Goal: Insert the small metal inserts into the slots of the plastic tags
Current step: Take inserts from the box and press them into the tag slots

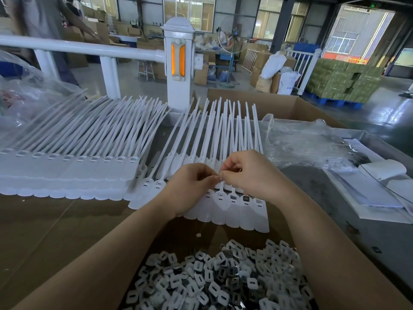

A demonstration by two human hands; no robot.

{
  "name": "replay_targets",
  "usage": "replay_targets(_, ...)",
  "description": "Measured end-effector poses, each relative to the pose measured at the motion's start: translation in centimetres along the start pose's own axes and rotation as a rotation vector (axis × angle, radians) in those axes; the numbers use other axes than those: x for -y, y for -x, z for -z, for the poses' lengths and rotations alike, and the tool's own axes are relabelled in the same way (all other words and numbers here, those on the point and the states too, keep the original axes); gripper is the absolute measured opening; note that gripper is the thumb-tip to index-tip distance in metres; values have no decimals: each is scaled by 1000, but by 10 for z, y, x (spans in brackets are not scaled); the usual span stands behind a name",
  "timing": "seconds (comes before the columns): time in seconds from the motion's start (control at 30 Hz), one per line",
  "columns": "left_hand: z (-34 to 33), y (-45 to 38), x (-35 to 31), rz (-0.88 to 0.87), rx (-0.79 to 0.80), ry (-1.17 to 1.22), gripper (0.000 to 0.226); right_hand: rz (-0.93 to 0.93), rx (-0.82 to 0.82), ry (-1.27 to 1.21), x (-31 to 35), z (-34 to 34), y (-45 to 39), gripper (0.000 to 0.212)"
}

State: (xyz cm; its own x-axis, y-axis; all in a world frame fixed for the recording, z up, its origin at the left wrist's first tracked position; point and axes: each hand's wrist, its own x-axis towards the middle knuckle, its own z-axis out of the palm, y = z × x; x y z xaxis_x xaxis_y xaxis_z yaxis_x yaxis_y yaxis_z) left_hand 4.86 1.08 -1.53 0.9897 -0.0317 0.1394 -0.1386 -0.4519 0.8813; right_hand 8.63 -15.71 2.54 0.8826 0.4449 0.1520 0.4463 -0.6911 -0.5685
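Observation:
My left hand (192, 186) and my right hand (248, 173) meet fingertip to fingertip above a row of white plastic tags (232, 211) with long thin tails. Both pinch one small insert (220, 178), mostly hidden between the fingers. Some slots in the row under my hands hold inserts, one shows dark metal (245, 200). A pile of loose small inserts (223, 278), white and dark metal, lies close to me in an open box.
Stacked rows of white tags (67, 171) fill the left of the cardboard-covered table (44, 231). Clear plastic bags (308, 142) and white sheets (368, 193) lie to the right. A white railing post (178, 63) and an open carton (279, 104) stand behind.

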Motion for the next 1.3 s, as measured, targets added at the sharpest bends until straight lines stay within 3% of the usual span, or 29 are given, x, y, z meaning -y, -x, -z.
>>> replay_targets(0.33, -3, 5, -1, -115, 63, -187, 5, -206, 207, -51, -10, 7, 3, 19)
replay_targets(0.43, 0, 7, 3, -214, 248, -457, 55, -330, 232, -83, -22, 17, 3, 21)
replay_targets(0.5, -1, 8, 3, -272, 289, -580, 65, -398, 242, -117, -30, 22, 4, 21)
replay_targets(0.63, -5, 10, 1, -361, 252, -642, 51, -476, 246, -187, -41, 30, 8, 21)
replay_targets(0.83, -14, 14, -4, -414, 311, -768, 48, -514, 312, -152, -51, 41, 16, 19)
replay_targets(1.3, -21, 14, -6, -357, 312, -719, 45, -535, 372, -148, -51, 40, 14, 19)
